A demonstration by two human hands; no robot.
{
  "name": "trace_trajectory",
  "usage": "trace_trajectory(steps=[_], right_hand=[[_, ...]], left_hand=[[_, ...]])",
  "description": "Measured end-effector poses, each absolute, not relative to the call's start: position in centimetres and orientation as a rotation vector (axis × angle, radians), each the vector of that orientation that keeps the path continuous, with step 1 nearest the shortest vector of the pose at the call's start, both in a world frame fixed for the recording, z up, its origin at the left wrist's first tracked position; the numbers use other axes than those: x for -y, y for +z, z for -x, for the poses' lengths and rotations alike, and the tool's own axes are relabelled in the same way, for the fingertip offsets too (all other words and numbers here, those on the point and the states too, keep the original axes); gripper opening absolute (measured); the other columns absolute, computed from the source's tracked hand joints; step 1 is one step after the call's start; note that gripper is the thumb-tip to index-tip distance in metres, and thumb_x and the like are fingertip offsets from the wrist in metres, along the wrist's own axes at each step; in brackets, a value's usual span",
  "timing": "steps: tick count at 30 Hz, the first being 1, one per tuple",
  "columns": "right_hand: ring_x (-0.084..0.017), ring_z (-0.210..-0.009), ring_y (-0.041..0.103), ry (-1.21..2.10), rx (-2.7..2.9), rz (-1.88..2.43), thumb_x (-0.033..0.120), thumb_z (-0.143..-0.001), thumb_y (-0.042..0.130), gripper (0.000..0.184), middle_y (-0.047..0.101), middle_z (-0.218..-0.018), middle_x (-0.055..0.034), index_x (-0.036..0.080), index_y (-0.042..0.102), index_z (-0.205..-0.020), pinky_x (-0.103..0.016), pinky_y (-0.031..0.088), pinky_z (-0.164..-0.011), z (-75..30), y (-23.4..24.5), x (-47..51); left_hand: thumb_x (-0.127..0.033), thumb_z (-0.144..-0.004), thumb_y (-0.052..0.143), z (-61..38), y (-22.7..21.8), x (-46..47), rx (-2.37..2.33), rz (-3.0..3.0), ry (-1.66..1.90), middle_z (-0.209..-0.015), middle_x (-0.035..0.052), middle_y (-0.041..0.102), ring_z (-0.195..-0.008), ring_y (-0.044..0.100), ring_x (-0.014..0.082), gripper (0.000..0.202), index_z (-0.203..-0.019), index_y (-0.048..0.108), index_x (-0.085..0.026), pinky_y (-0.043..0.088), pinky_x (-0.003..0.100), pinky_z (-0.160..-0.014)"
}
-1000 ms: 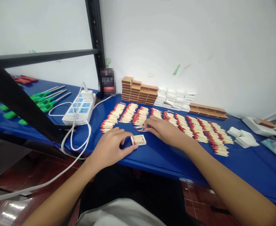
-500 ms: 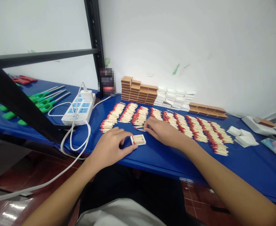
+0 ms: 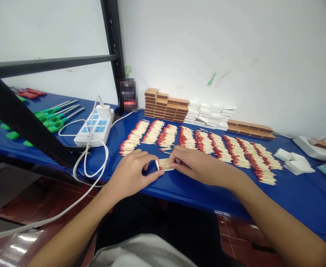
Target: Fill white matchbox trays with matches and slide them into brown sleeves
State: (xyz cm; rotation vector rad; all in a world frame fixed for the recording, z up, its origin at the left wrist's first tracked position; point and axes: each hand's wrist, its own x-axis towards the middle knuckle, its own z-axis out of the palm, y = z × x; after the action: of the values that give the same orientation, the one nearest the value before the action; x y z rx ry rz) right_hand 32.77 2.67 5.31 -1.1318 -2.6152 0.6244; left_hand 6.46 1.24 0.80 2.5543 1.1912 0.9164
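the tray (image 3: 156,165), small and white, lies on the blue table (image 3: 196,191) in front of the person, between the two hands, with matches (image 3: 164,163) in it, red heads to the left. the left hand (image 3: 135,172) grasps the tray's left end, thumb on the near side and forefinger at the far corner. the right hand (image 3: 192,163) covers the right end, its thumb and fingers pinched together at the pale ends of the matches (how many sit between the fingertips i cannot tell). just beyond, match piles (image 3: 187,139) run in a slanting row. behind them, near the wall, stand stacked brown boxes (image 3: 164,107) and white trays (image 3: 206,116). loose trays (image 3: 296,163) lie off to the right; a power strip (image 3: 94,129) sits at the left, with green-handled tools (image 3: 51,120) past it.
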Motion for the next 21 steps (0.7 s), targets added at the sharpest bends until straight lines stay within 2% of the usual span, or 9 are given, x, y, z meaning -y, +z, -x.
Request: trace_trajectory(steps=[9,21], right_hand=[[-0.018,-0.082,0.059,0.629,2.591,1.105,0.024,-0.107,0.055,0.013,0.065,-0.097,-0.0036,0.022,0.062,-0.096,-0.032,0.045,-0.073,-32.40,5.29,-2.74],[-0.017,-0.080,0.056,0.650,2.548,1.081,0.025,-0.106,0.058,0.013,0.061,-0.089,-0.0022,0.021,0.066,-0.097,-0.030,0.040,-0.072,-31.99,5.08,-3.02]], left_hand=[[-0.044,-0.098,0.078,-6.43,0.83,-1.16,-1.182,-2.546,0.923,-0.076,-0.0017,0.062,-0.076,0.057,0.0188,0.023,-0.106,0.076,-0.022,0.040,0.034,-0.072],[-0.044,-0.097,0.080,-6.51,0.67,-1.28,-1.167,-2.555,0.933,-0.076,-0.0017,0.062,-0.076,0.056,0.0189,0.025,-0.106,0.076,-0.021,0.039,0.033,-0.071]])
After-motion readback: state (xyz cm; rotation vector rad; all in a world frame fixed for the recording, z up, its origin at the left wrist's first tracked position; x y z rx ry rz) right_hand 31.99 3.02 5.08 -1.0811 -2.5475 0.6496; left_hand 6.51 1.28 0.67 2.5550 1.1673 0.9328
